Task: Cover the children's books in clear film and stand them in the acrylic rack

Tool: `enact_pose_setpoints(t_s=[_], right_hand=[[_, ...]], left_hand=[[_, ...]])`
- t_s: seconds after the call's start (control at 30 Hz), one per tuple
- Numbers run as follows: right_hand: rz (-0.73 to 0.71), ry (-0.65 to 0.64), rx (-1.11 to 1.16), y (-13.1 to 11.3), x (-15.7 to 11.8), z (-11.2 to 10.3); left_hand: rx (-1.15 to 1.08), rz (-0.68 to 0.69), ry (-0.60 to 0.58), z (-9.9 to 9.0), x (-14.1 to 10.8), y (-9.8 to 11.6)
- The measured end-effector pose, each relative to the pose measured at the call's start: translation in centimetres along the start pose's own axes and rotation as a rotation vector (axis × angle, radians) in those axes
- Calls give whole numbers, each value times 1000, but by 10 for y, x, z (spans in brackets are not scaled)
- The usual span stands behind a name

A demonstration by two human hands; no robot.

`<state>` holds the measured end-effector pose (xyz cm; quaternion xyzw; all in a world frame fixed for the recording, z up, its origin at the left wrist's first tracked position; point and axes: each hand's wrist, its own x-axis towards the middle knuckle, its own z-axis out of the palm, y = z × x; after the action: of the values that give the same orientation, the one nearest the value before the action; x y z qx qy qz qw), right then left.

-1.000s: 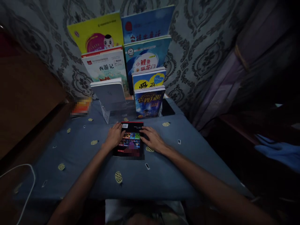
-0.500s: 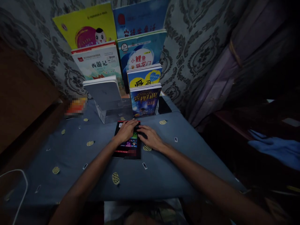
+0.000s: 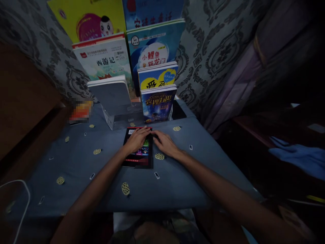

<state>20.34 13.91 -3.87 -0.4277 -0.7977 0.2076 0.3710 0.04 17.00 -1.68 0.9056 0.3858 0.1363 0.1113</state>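
A dark book with red edging and small coloured pictures (image 3: 138, 162) lies flat on the blue cloth. My left hand (image 3: 137, 139) rests flat over its upper part, fingers stretched toward the top right corner. Beside the book's upper right edge is my right hand (image 3: 165, 142), thumb and forefinger brought close together at that edge; whether they pinch the book cannot be made out. Just behind, a clear stand (image 3: 111, 121) holds upright books, among them a dark blue one (image 3: 157, 106) and a grey-backed one (image 3: 111, 96).
The patterned tablecloth (image 3: 177, 189) covers the table. A dark flat object (image 3: 179, 110) lies right of the stand, an orange-red book (image 3: 80, 112) at the back left. A white cable (image 3: 28, 196) curves at the left edge. Blue cloth (image 3: 299, 157) lies off to the right.
My right hand has moved slightly up along the book's right edge, its fingers drawn closer together. My left hand stays on the book. The camera view has shifted slightly.
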Motion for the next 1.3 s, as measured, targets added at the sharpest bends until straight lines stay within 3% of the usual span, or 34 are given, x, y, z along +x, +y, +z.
enact_pose_setpoints(t_s=[0.23, 0.73, 0.87, 1.0, 1.1, 1.3], right_hand=[[24, 6, 48, 5, -1, -1], [-23, -32, -77, 2, 1, -1], [-69, -29, -93, 2, 1, 1], [-102, -23, -144, 3, -2, 4], [-106, -34, -217, 1, -2, 4], [-169, -198, -290, -16, 13, 12]], left_hand=[[3, 55, -18, -1, -20, 7], [-74, 199, -143, -13, -85, 47], [-83, 158, -66, -16, -80, 25], [-35, -68, 136, -21, -65, -25], [-66, -157, 191, -22, -57, -56], [-136, -149, 225, -16, -58, -72]])
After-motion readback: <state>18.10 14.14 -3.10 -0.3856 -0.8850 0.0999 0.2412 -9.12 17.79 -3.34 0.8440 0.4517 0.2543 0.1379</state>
